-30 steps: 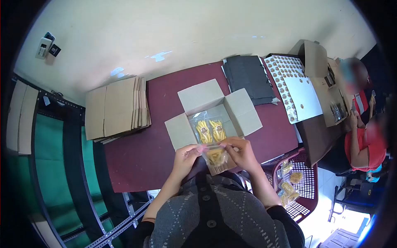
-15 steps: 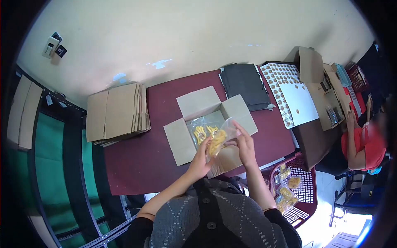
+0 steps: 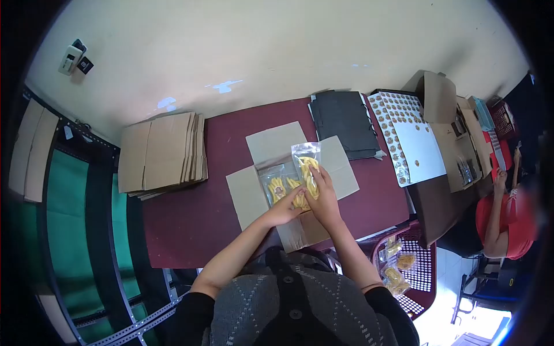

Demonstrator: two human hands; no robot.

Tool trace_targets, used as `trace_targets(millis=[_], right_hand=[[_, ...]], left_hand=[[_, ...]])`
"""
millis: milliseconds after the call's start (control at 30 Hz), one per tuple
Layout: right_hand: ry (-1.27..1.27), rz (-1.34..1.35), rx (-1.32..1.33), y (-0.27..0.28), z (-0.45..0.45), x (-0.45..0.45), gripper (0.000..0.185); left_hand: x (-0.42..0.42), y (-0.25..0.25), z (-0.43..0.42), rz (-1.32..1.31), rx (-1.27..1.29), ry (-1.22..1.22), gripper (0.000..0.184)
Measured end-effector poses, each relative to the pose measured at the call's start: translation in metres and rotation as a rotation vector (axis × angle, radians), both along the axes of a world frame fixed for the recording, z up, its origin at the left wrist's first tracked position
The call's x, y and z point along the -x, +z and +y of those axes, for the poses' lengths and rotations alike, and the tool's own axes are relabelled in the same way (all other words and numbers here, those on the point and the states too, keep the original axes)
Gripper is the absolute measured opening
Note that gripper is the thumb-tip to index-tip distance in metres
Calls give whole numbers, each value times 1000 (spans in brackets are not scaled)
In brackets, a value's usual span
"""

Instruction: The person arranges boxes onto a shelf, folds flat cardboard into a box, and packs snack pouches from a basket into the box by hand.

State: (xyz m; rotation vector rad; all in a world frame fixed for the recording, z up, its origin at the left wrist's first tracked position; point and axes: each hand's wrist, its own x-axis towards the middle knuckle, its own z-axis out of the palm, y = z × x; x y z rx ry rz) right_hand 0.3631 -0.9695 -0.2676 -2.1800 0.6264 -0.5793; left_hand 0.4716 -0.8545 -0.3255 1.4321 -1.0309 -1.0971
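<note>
A clear zip pouch of yellow stick-shaped snacks [image 3: 309, 167] is tilted over the right side of an open cardboard box [image 3: 244, 196]. My right hand [image 3: 324, 202] is closed on the pouch's lower right side, its fingers lying across the front. From the left, my left hand [image 3: 283, 211] reaches over the box and pinches the pouch near its lower left edge; its fingertips are partly hidden. Inside the box lies another pouch of yellow snacks [image 3: 276, 188] with a round label. More yellow sticks show beneath my hands.
Flattened cardboard boxes [image 3: 164, 153] are stacked on the dark red table [image 3: 190, 242]. Black folders [image 3: 345, 124] and sheets of round stickers [image 3: 398, 115] lie at the back right. A maroon basket [image 3: 424, 277] holds several snack pouches. A person in red [image 3: 508, 222] sits at the right.
The pouch has turned from lying slanted between my hands to standing with its sealed top pointing away from me. My right hand has moved down and left along it.
</note>
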Motion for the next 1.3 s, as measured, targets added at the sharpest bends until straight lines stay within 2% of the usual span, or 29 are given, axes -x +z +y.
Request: trace_targets(millis=[33,67,100,167,200,233,300,367,467,533,700,800,833,900,933,967,1000,1033,1100,1133,1167,1233,1267,1300], right_hand=[[3,0,2,-3,-2,-2,58],[8,3,28,-9,-5,-5,57],[14,6,53,-14,-7,-9,57],[35,-2,77,-26,-9,-13,57],[52,-11,98,-30,-9,-15,57],[55,-8,99,-35,-9,-17,57],[91,84,166,-44,-9,-18,59],[93,89,154,-54,-8,-19,59],[85,163,115,-65,-7,-20,57],[49,231,137,-76,-8,-21,54],[54,144,126,-80,-12,-22,53],[62,71,134,-71,-8,-20,52],[61,36,167,-65,-4,-21,52],[82,19,160,-54,3,-20,52],[109,6,134,-52,7,-19,56],[136,-6,107,-51,9,-19,60],[89,-88,-82,-52,11,-19,68],[85,-90,-79,-54,8,-20,68],[-125,-219,-493,-60,2,-25,72],[-189,-245,-572,-67,-3,-29,63],[-188,-244,-575,-77,-11,-31,63],[81,-215,-918,-94,-26,-33,52],[58,-301,-1022,-100,-24,-33,41],[62,-301,-1021,-98,-26,-33,41]], left_hand=[[-7,-3,-4,-172,-109,-84,61],[-8,-6,-9,-367,-68,-81,45],[-9,-8,-14,-369,-66,-76,45],[-9,-11,-21,-709,-272,-226,35],[-6,-20,-18,-803,-243,-145,29],[-5,-28,-17,-800,-243,-143,29],[-4,-37,-18,-1056,-286,-69,30],[-2,-39,-18,-1131,-312,-38,30],[-1,-37,-17,-1088,-365,-31,30],[0,-38,-13,-1040,-256,58,30],[6,-33,-14,-835,-210,276,34],[3,-36,-21,-5,-67,646,43],[0,-43,-26,0,-70,652,43],[-11,-48,-35,639,68,687,43],[-18,-45,-30,807,49,481,31],[-19,-43,-29,805,50,479,31],[-19,-37,-30,893,89,477,31],[-19,-31,-30,981,127,474,31],[-16,-24,-28,975,125,426,32],[-11,-24,-30,927,72,459,33],[-6,-23,-31,878,21,491,34],[1,-29,-35,850,79,499,36],[2,-27,-36,703,92,482,36],[3,-26,-37,557,104,465,37]])
